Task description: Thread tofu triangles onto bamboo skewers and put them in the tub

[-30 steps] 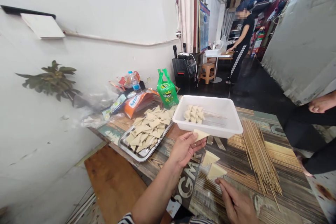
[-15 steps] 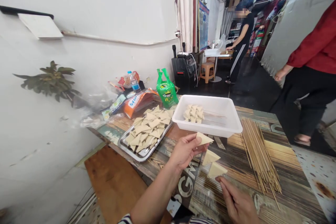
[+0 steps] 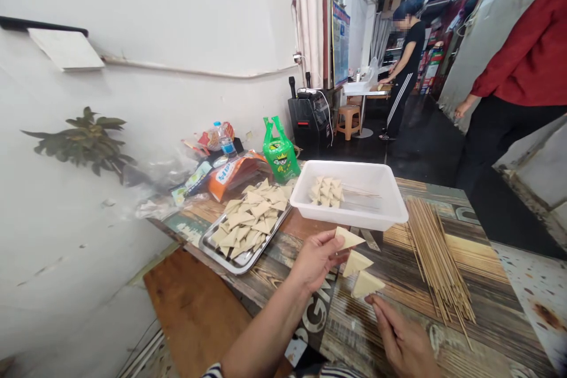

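Currently, 3 pale folded triangles sit in a slanting row above the surface (image 3: 274,260). The top triangle (image 3: 351,238) is grasped by the left hand (image 3: 316,260), thumb over its near corner. Just below come the middle triangle (image 3: 358,263) and the lower triangle (image 3: 368,284), the latter nearest the right hand (image 3: 401,333). That hand is pinched, thumb against finger, on the end of a thin skewer (image 3: 367,299) right under the lower triangle; most of its length is hidden, so whether it pierces the top triangle is impossible to tell.

Beyond the hands stands a white plastic tub (image 3: 354,220), with a cluster of skewered triangles (image 3: 326,192) at its left end, their sticks pointing right. To the tub's right lies a loose bundle of bare sticks (image 3: 438,260). Left of the tub, a metal tray (image 3: 248,270) carries a heap of triangles (image 3: 254,215). Behind it are an orange packet (image 3: 234,176), a water bottle (image 3: 227,144) and a green bag (image 3: 283,160).

Farther off, a black speaker (image 3: 310,118) stands near an orange stool (image 3: 349,121). 1 person in dark clothes (image 3: 405,71) bends over a far table (image 3: 376,93); another in a red top (image 3: 527,53) is at the right edge.
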### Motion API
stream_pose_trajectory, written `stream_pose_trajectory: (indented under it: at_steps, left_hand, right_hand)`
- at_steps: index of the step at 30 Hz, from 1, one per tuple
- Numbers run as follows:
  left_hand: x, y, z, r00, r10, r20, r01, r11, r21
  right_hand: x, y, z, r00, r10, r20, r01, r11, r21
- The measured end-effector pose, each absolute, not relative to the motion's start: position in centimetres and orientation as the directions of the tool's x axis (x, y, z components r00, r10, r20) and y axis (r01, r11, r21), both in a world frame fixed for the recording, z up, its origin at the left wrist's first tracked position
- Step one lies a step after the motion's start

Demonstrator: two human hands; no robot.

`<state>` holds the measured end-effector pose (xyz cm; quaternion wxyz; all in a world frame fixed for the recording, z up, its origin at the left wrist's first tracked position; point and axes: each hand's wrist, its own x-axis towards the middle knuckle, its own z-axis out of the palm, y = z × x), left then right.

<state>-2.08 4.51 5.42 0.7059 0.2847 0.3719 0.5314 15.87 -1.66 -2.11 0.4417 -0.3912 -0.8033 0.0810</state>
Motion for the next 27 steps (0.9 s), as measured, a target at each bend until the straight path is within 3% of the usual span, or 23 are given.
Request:
stream_pose_trajectory:
  at_steps: [10, 16, 22, 27]
  left_hand:
    - [-1.3, 4.2, 6.0, 0.122, 0.964, -0.236, -0.519, 0.265, 0.813]
    - [-2.0, 4.2, 4.7, -0.164, 0.985, -0.055, -0.347, -0.006, 0.938]
    - [-3.0, 4.6, 1.2, -0.259, 0.954, 0.148, -0.052, -0.167, 0.985]
    - [-2.9, 4.6, -0.4, -0.267, 0.944, 0.196, 0.091, -0.178, 0.98]
  right_hand:
    - [15.7, -1.4, -2.2, -0.253, 0.727, 0.638, 0.563, 0.647, -0.514]
    - [17.1, -1.2, -2.6, -0.198, 0.82, 0.537, 0.588, 0.538, -0.604]
    - [19.7, 0.5, 3.1, -0.094, 0.961, 0.259, 0.455, 0.272, -0.848]
    - [19.0, 4.9, 11.0, -0.074, 0.992, -0.106, 0.047, -0.103, -0.994]
